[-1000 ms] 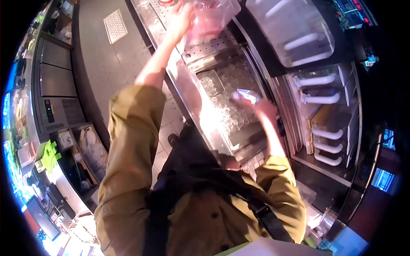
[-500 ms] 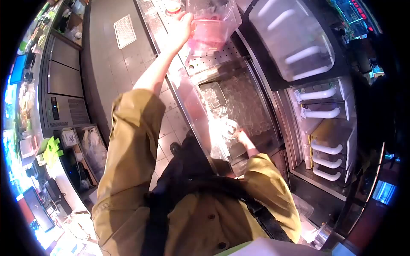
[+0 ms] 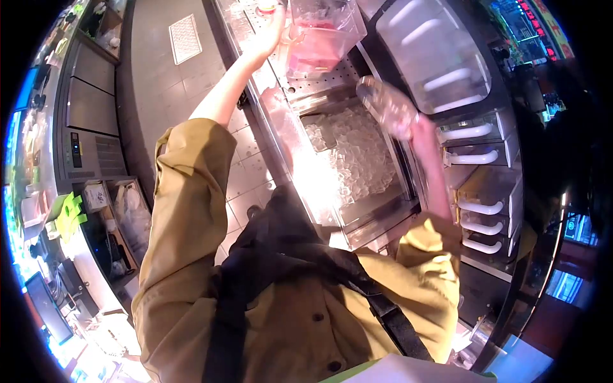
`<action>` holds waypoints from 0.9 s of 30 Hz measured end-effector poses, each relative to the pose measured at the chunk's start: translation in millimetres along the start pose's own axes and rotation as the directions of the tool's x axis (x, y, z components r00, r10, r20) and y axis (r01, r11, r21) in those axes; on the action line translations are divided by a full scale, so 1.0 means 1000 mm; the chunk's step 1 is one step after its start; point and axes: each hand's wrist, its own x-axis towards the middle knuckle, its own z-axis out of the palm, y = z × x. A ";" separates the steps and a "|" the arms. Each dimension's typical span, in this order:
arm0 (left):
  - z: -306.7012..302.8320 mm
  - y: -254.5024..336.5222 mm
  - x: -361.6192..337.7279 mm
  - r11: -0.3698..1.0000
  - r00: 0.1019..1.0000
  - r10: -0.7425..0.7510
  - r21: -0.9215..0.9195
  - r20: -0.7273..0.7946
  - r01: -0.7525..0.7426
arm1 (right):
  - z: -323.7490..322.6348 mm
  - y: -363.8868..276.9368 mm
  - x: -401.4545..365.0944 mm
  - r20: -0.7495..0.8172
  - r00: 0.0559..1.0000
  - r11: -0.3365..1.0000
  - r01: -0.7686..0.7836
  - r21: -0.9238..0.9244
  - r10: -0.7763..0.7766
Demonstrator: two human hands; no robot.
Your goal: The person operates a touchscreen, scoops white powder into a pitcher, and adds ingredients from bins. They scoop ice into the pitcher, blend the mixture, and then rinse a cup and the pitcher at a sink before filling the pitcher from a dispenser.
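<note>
My left hand [image 3: 273,35] is closed on the near-left side of a clear plastic container [image 3: 319,48] with pinkish-red contents. The container stands on a perforated metal surface. In my right hand [image 3: 418,129] is a clear ice scoop [image 3: 384,105], smeared by motion and raised over the right edge of the ice bin. What the scoop holds is too blurred to tell. Below lies a metal bin full of ice cubes [image 3: 361,150], with a small clear container [image 3: 319,133] sunk in its upper left corner.
A clear lid panel with white handles [image 3: 440,57] stands right of the bin. Below it are several drawers with white handles [image 3: 482,207]. The steel counter edge [image 3: 281,127] runs along the left. Beyond it lie the tiled floor [image 3: 163,96] and cabinets [image 3: 94,115].
My right hand has lifted the scoop out of the ice and swung it up and to the right. My left hand stays at the container, its grip shifted slightly.
</note>
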 end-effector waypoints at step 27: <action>-0.064 0.052 -0.038 0.899 0.949 -0.213 -0.333 0.234 0.284 | 0.199 0.037 0.025 0.360 0.857 0.504 0.141 -0.852 0.369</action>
